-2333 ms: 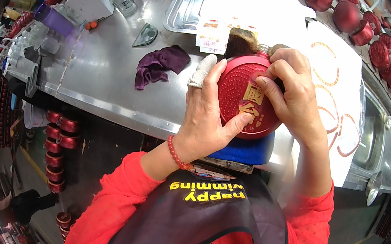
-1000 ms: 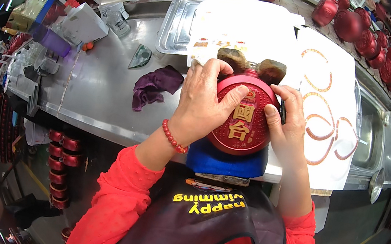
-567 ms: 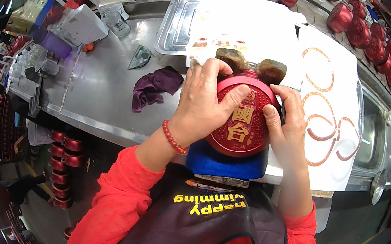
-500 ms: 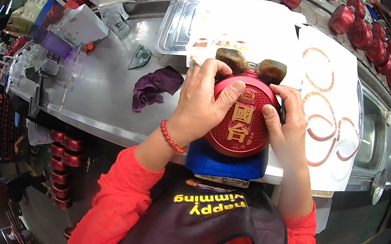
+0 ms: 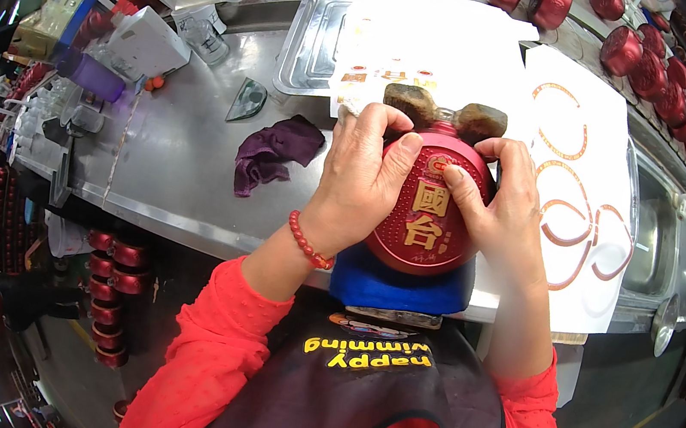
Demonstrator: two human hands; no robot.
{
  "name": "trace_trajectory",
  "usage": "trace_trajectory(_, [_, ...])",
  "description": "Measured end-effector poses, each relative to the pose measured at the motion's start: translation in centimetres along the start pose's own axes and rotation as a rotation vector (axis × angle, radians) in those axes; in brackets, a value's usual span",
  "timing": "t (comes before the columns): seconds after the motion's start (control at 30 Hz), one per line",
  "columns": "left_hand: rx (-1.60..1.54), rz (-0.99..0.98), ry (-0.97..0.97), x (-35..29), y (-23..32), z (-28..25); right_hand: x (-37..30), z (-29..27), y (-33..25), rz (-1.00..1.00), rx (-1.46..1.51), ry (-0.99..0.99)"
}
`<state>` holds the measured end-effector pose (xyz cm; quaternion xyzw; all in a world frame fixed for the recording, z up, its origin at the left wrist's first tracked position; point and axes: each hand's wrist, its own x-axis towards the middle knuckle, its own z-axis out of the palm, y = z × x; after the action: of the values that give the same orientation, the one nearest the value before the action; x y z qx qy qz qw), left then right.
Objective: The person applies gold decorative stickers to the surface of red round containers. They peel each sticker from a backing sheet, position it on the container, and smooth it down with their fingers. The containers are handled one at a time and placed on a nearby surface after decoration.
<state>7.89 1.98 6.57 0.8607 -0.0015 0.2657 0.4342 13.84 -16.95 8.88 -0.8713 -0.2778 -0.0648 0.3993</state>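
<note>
A round, flattened red bottle (image 5: 418, 246) with raised gold characters lies face up, its neck away from me. My left hand (image 5: 364, 169) grips its upper left edge, thumb on the face, fingers curled over the rim. On the other side my right hand (image 5: 511, 203) grips the upper right edge, its thumb pressed near the small gold emblem. The bottle rests on a blue padded cloth (image 5: 398, 289). Two dark, worn blocks, a left block (image 5: 410, 102) and a right block (image 5: 483, 122), flank the neck. Whatever lies under my curled fingertips is hidden.
White sheets (image 5: 574, 201) with curved red-and-gold label strips lie to the right, and more sheets (image 5: 431, 39) lie ahead beside a metal tray (image 5: 301, 57). A purple cloth (image 5: 275, 153) and a glass piece (image 5: 247, 101) sit left. Red bottles (image 5: 621, 50) line the far side; a sink (image 5: 654, 220) is right.
My right thumb has moved up and inward onto the bottle's face near the emblem. My left thumb has shifted slightly up. The far row of red bottles has moved right.
</note>
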Motion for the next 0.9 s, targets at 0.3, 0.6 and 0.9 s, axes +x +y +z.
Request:
trace_trajectory(0.3, [-0.011,-0.013,-0.017,-0.07,0.06,-0.11,0.20,0.08,-0.26,0.038,0.003,-0.003])
trace_trajectory(0.6, [0.005,-0.009,-0.014,-0.03,0.17,-0.13,0.28,0.00,-0.38,0.027,-0.064,-0.014])
trace_trajectory(0.9, [-0.050,0.030,0.039,0.06,-0.14,0.30,0.37,0.17,0.16,0.044,0.017,-0.020])
